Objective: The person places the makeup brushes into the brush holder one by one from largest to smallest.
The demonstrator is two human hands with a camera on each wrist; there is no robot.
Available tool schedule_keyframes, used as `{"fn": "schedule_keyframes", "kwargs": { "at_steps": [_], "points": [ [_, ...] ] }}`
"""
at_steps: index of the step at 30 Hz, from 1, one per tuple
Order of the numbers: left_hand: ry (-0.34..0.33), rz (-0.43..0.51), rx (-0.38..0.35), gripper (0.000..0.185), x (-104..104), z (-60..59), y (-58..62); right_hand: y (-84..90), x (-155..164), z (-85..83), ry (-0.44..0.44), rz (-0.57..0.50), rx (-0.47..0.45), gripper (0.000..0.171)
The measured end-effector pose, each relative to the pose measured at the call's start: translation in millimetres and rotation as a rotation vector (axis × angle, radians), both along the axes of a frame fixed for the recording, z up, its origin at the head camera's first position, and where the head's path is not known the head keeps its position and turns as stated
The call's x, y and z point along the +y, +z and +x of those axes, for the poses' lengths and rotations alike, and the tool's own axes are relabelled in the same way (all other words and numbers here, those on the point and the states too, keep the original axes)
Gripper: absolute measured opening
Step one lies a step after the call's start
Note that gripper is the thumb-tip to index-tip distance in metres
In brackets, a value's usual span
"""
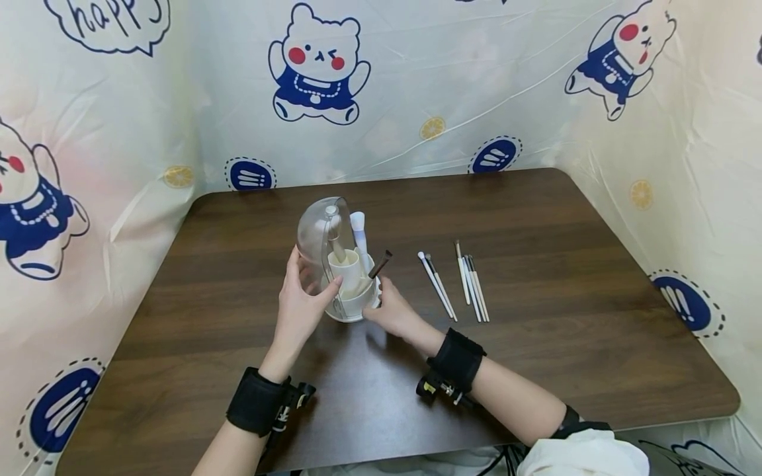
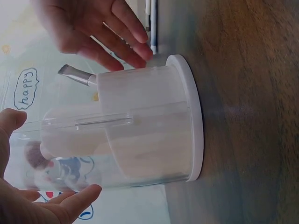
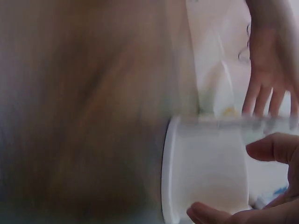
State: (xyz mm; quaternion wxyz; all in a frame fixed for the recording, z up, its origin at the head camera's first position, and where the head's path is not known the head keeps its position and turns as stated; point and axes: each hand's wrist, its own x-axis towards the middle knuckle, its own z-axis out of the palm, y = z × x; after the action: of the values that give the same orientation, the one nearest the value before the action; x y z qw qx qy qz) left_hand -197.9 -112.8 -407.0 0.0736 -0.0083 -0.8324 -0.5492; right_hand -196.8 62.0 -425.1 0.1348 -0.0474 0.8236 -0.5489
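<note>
A white brush holder [image 1: 355,309] stands on the dark wooden table [image 1: 536,218], with a clear dome cover [image 1: 314,237] swung half round its left side. My left hand [image 1: 305,291] cups that dome, thumb on the front and fingers behind; the left wrist view shows the dome [image 2: 70,140] between my thumb and fingers. My right hand [image 1: 382,305] grips the holder's base from the right, and the right wrist view shows its thumb and a finger on either side of the white cup [image 3: 205,172]. A white brush [image 1: 359,226] and a dark-tipped brush [image 1: 380,263] stand in the holder.
Two groups of thin white-handled brushes lie on the table right of the holder, one pair [image 1: 437,285] and a further bunch [image 1: 472,281]. Printed bear curtains [image 1: 321,73] wall in the table at the back and both sides.
</note>
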Motion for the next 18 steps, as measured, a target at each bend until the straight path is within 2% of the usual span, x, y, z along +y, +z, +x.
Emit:
{"fn": "schedule_keyframes", "kwargs": {
  "at_steps": [5, 9, 18],
  "points": [
    [-0.001, -0.005, 0.01, 0.093, 0, 0.5, 0.5, -2.4, -11, 8.9, 0.018, -0.086, -0.007, 0.088],
    [-0.004, -0.007, 0.013, 0.093, 0, 0.6, 0.9, -2.1, -13, 9.3, 0.012, -0.077, 0.025, 0.091],
    [-0.003, -0.007, 0.011, 0.091, 0, 1.4, 1.9, -5.4, -12, -11.7, -0.018, -0.033, 0.068, 0.088]
  ]
}}
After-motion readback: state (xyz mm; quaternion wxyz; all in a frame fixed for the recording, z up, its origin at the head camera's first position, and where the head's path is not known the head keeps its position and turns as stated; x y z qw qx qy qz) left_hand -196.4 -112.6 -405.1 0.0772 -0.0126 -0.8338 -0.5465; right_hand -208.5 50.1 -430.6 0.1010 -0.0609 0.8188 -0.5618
